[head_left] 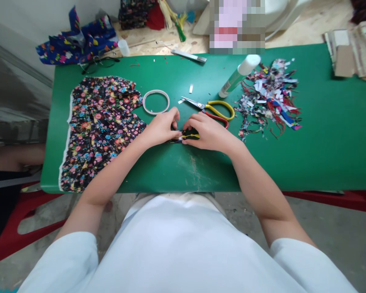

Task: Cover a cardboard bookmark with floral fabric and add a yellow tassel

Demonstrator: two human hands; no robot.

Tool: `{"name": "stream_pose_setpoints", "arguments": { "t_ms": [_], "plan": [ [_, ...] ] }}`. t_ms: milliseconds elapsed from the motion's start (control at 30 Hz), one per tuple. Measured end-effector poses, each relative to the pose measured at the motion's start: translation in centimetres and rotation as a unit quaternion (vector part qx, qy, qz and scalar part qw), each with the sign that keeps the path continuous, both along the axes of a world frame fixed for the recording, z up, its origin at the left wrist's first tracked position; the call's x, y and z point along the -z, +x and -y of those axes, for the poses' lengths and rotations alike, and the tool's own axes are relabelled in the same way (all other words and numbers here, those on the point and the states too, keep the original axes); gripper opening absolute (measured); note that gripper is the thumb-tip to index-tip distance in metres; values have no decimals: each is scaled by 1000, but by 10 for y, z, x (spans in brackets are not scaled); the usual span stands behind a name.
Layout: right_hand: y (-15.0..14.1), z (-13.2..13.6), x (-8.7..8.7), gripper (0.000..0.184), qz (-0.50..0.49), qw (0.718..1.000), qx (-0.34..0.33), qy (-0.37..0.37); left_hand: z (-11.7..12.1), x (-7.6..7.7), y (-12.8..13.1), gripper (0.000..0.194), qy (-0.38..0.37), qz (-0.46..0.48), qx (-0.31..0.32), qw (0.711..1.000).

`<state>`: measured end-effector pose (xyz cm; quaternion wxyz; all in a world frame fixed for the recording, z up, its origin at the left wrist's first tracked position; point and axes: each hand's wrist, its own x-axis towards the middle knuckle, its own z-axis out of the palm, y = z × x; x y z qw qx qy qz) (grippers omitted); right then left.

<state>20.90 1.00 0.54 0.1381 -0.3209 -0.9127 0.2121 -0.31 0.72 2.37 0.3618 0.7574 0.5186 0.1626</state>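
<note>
My left hand [162, 127] and my right hand [208, 131] meet over the middle of the green table. Both are closed, fingertips pinching a small dark fabric piece [187, 132] with a white bit and a yellow strip [192, 135] on it. Much of this piece is hidden by my fingers. Just beyond my right hand lie scissors [203, 106], with one yellow and one red handle, blades apart. A black floral cloth [100, 126] with a white edge is spread beside my left forearm. A white ring-shaped roll [144, 101] sits beyond my left hand.
A glue stick [232, 83] lies or leans near a pile of fabric scraps [271, 99]. Glasses [102, 63], a metal cutter-like tool [189, 55] and blue patterned fabric [79, 40] are at the back. Cardboard pieces [344, 61] rest far right. A person's arm [16, 158] shows at left.
</note>
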Motion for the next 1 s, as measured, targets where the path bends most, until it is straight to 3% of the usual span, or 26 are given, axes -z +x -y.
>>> {"name": "stream_pose_setpoints", "arguments": {
  "t_ms": [233,400,533,633,700,767,867,1000],
  "plan": [
    [-1,1,2,26,-16,1000,-2,-5,-2,-8,-5,11,28,-46,49,997],
    [-4,5,1,22,-32,999,-3,-33,2,-21,-7,16,-28,-43,83,995],
    [-7,8,-3,31,-52,998,20,24,-2,-20,-7,12,-19,-34,15,999],
    [-7,8,-9,40,-103,984,109,91,-6,-17,-9,13,-27,21,-67,997],
    [-6,9,-13,36,-141,971,166,102,-7,-16,-9,14,-50,75,-102,991],
    [-5,9,-15,37,-163,964,193,76,-6,-16,-7,13,-65,130,-121,982],
    [-9,11,-17,53,-191,965,179,-23,-1,-16,-1,13,-62,186,-136,971],
    [-15,13,-19,60,-273,929,193,-160,4,-17,9,15,-65,220,-147,962]
  ]
}}
